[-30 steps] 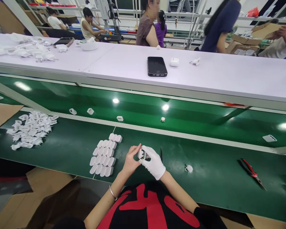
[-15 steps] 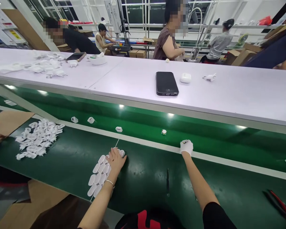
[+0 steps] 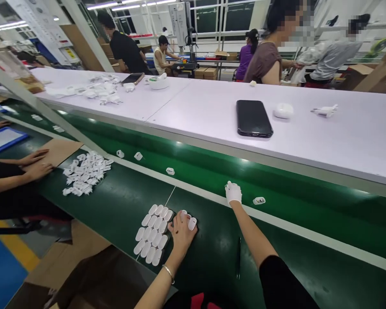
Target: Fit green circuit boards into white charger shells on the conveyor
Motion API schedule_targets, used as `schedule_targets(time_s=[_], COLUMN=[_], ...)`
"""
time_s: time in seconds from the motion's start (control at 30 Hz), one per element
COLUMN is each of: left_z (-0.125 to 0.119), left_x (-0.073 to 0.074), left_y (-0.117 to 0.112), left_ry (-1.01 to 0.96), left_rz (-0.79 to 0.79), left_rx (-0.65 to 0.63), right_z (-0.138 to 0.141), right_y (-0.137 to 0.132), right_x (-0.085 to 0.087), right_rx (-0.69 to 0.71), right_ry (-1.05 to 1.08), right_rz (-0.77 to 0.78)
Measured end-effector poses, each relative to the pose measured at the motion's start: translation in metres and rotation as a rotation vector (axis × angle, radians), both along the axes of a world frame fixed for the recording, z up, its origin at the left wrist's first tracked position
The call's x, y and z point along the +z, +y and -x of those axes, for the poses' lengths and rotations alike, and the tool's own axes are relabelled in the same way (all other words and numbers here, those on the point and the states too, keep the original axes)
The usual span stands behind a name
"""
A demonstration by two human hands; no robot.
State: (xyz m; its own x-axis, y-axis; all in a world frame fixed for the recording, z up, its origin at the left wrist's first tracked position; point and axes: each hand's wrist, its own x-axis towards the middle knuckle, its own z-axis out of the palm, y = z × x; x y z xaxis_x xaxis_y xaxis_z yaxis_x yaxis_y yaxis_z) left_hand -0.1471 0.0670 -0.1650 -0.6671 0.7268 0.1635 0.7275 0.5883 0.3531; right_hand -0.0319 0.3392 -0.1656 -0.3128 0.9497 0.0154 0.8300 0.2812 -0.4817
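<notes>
My left hand (image 3: 181, 235), bare with a bracelet at the wrist, is curled around several white rounded plastic housings (image 3: 192, 223) just right of a block of similar housings (image 3: 152, 234). That block stands in close rows on the dark green bench. My right hand (image 3: 234, 194), in a white glove, reaches over the green conveyor belt with its fingers closed on a small white part (image 3: 227, 186), mostly hidden by the fingertips. Right of the glove, an open white housing (image 3: 259, 200) with parts inside lies on the belt. Black tweezers (image 3: 238, 257) lie on the bench between my arms.
More housings (image 3: 170, 171) sit along the belt to the left. A heap of white pieces (image 3: 86, 172) lies by a co-worker's hands (image 3: 38, 165) on cardboard. The raised white shelf (image 3: 193, 116) holds a phone (image 3: 254, 118), an earbud case (image 3: 283, 111) and a white plug (image 3: 325, 110).
My view has swung left. My right hand has let go of a housing on the belt and moved left to the small white part. My left hand has shifted right, off the block, with several housings.
</notes>
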Motion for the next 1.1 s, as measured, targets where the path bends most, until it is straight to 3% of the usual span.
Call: schedule_targets(time_s=[0.07,0.2,0.3,0.37,0.57,0.7,0.87,0.97,1.1], left_z=[-0.011,-0.010,-0.004,-0.001,-0.008,-0.026,-0.042,-0.047,-0.057], left_x=[-0.007,-0.015,-0.014,-0.013,-0.019,-0.030,-0.040,-0.025,0.017], left_y=[-0.011,-0.032,-0.045,-0.053,-0.061,-0.055,-0.044,-0.039,-0.039], left_ry=[0.032,0.056,0.011,-0.018,-0.194,-0.312,-0.461,-0.498,-0.495], left_rz=[0.040,0.055,0.001,-0.025,-0.154,-0.183,-0.235,-0.276,-0.335], left_rx=[0.064,0.144,0.093,0.044,-0.156,-0.321,-0.375,-0.454,-0.545], right_z=[-0.013,-0.054,-0.083,-0.095,-0.094,-0.091,-0.097,-0.101,-0.104], right_y=[-0.035,-0.135,-0.197,-0.220,-0.236,-0.237,-0.237,-0.239,-0.250], right_x=[-0.005,-0.020,-0.035,-0.044,-0.054,-0.044,-0.024,-0.009,0.019], right_rx=[0.033,0.155,0.259,0.267,0.100,0.027,0.049,0.060,0.078], right_ry=[0.031,0.134,0.248,0.333,0.583,0.769,0.960,1.045,1.109], right_rz=[-0.005,-0.006,-0.004,-0.008,0.111,0.301,0.493,0.545,0.572])
